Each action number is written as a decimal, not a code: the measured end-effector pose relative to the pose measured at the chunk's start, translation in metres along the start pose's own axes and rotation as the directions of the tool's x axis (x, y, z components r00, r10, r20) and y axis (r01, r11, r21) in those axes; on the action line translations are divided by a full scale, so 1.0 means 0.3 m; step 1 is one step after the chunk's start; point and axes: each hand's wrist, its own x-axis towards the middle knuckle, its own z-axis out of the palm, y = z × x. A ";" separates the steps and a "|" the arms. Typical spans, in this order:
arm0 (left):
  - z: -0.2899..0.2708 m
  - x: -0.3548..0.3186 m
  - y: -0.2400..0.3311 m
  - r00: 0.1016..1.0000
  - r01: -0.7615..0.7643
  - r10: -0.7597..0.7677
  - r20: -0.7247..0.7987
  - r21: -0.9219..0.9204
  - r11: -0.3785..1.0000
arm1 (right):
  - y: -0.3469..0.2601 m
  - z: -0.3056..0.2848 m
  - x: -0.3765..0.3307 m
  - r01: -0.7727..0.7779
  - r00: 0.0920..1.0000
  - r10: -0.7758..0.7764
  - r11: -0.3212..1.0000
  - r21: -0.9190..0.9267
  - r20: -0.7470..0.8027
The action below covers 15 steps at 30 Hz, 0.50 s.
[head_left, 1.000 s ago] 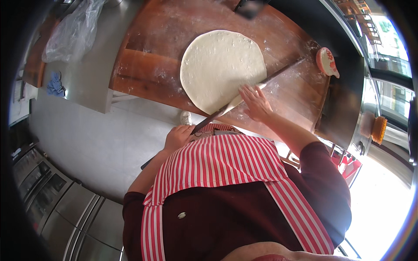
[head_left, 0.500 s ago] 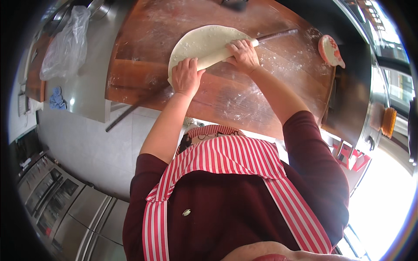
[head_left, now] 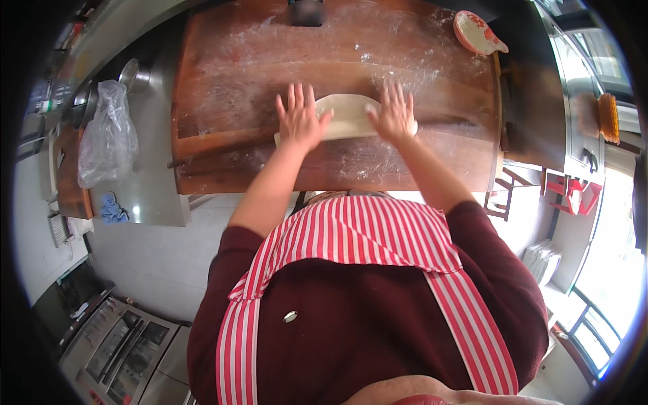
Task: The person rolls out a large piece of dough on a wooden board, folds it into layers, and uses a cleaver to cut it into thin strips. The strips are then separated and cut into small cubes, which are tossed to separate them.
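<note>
Flat palms press on a sheet of pale dough (head_left: 345,127) on the floured wooden table, the near part wound into a roll. A rounded flap of it spreads beyond the roll, between my hands. My left hand (head_left: 302,127) lies on the left part, its fingers spread and pointing away from me. On the right part rests my right hand (head_left: 395,121), fingers likewise stretched out. From the roll's left side a long dark rolling pin (head_left: 177,163) sticks out, blurred by motion. The section inside the dough is hidden.
A red and white bowl (head_left: 475,34) with a spout and flour inside stands at the table's far right. At the far edge sits a small black object (head_left: 306,13). A clear plastic bag (head_left: 108,138) and a blue cloth (head_left: 113,208) lie on the steel counter at left.
My hands were curled round the dough roll and now lie flat with spread fingers. More of the sheet is wound up. The slanted rolling pin has swung nearly level. My view has shifted.
</note>
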 end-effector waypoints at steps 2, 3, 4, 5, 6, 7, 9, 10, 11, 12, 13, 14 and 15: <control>0.031 0.087 -0.017 0.993 -0.024 0.025 -0.118 0.012 1.000 | -0.037 -0.017 0.112 0.004 0.994 -0.004 1.000 -0.001 -0.105; 0.017 0.063 0.039 0.989 -0.130 0.126 -0.073 -0.042 0.991 | -0.073 -0.002 0.078 0.052 0.996 -0.058 0.995 -0.087 -0.065; 0.049 -0.003 0.072 0.989 -0.147 0.148 0.004 -0.101 0.984 | -0.146 0.011 0.010 0.124 0.991 -0.129 0.979 -0.162 -0.026; 0.088 -0.070 0.091 0.981 -0.159 0.175 0.081 -0.167 0.973 | -0.185 0.037 -0.053 0.193 0.981 -0.193 0.952 -0.238 0.022; 0.082 -0.114 0.108 0.980 -0.176 0.186 0.065 -0.133 0.975 | -0.198 0.040 -0.105 0.163 0.984 -0.160 0.986 -0.038 0.079; 0.080 -0.127 0.117 0.979 -0.191 0.197 0.049 -0.098 0.977 | -0.188 0.039 -0.103 0.109 0.979 -0.121 0.991 0.079 0.165; 0.092 0.005 0.093 0.982 -0.176 0.184 0.040 -0.157 0.972 | -0.156 0.044 0.024 0.173 0.979 -0.157 0.977 -0.125 0.126; 0.077 0.084 0.072 0.989 -0.133 0.140 0.037 -0.149 0.980 | -0.138 0.085 0.107 0.137 0.990 -0.137 0.990 0.011 -0.031; 0.063 0.144 0.024 0.997 -0.070 0.073 0.021 -0.125 0.990 | -0.158 0.034 0.182 0.092 0.996 -0.092 0.994 0.057 -0.003; 0.052 0.170 -0.025 1.000 -0.019 0.019 0.008 -0.054 0.998 | -0.151 0.006 0.228 0.049 0.999 -0.049 0.996 0.070 -0.004; 0.039 0.179 -0.066 1.000 0.023 -0.023 0.007 0.009 1.000 | -0.118 0.000 0.240 -0.011 1.000 0.010 0.997 0.082 0.008; 0.023 0.118 -0.104 1.000 0.000 -0.001 0.027 0.022 1.000 | -0.069 -0.008 0.195 0.045 0.998 -0.044 0.998 0.036 -0.038; 0.016 0.038 -0.138 0.998 -0.044 0.041 0.050 0.059 0.997 | -0.020 0.014 0.116 0.095 0.995 -0.096 0.995 -0.030 -0.019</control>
